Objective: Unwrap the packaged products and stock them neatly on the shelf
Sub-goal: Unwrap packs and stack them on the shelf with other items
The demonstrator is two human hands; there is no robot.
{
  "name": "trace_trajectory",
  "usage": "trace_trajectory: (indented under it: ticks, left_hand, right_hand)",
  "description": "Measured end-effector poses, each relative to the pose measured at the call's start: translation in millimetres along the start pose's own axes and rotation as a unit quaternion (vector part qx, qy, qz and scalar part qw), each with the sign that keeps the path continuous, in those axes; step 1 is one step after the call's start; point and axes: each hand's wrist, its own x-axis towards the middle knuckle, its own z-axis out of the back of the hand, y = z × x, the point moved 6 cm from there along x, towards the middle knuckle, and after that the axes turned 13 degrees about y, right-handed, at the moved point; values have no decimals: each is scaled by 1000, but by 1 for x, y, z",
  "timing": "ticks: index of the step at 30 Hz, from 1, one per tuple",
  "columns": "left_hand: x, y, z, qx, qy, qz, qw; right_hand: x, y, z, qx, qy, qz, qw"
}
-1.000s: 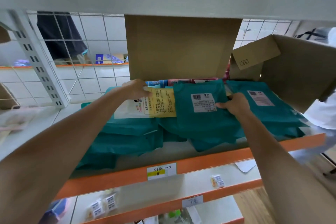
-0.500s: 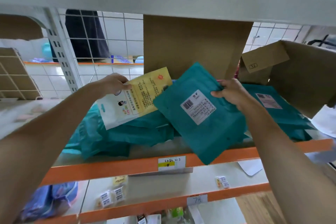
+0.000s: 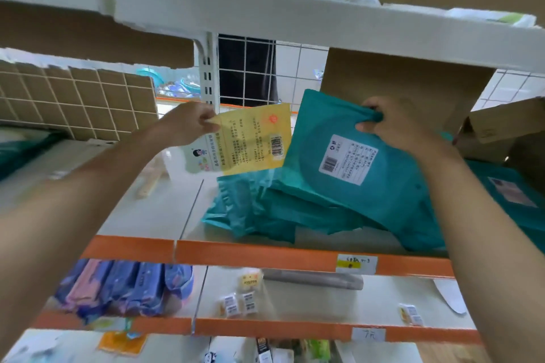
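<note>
My left hand (image 3: 188, 124) pinches the top corner of a yellow and white product pack (image 3: 244, 141), which hangs above the white shelf board (image 3: 159, 209). My right hand (image 3: 392, 124) grips the bunched top edge of a teal mailer bag (image 3: 368, 168) with a white barcode label, lifted and tilted over a pile of several teal mailer bags (image 3: 265, 209) lying on the shelf. The two held packs overlap slightly at their edges.
A brown cardboard box (image 3: 398, 82) stands behind the pile, and an open carton (image 3: 501, 132) is at the right. A cardboard divider grid (image 3: 76, 100) leans at the left. The orange shelf edge (image 3: 265, 253) runs across; lower shelves hold small packaged goods.
Both hands have lifted their packs higher and further off the pile. The view has shifted left, showing more bare shelf board and the cardboard grid.
</note>
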Motion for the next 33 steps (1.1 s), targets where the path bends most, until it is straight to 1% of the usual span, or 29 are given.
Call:
trace_trajectory:
  ticks: [2, 5, 10, 18, 22, 26, 29, 33]
  left_hand:
    - [-16, 18, 17, 16, -7, 4, 1000]
    - [-40, 50, 40, 23, -18, 11, 1000]
    - [-90, 108, 75, 16, -36, 27, 999]
    - [-170, 207, 127, 70, -105, 88, 988]
    - [-193, 241, 148, 93, -136, 117, 979]
    - [-202, 269, 164, 129, -125, 139, 974]
    - [-204, 287, 178, 148, -135, 146, 969]
    - [-201, 317, 197, 130, -148, 149, 969]
  right_hand:
    - [1, 26, -8, -13, -13, 13, 1000]
    - [4, 65, -29, 5, -28, 35, 999]
    - [9, 133, -68, 30, -23, 75, 996]
    - [26, 236, -126, 43, -25, 97, 994]
    - [44, 277, -150, 64, -8, 125, 990]
    - [68, 315, -173, 46, 26, 149, 987]
    - [91, 343, -189, 55, 48, 168, 983]
    - [120, 376, -205, 57, 66, 179, 980]
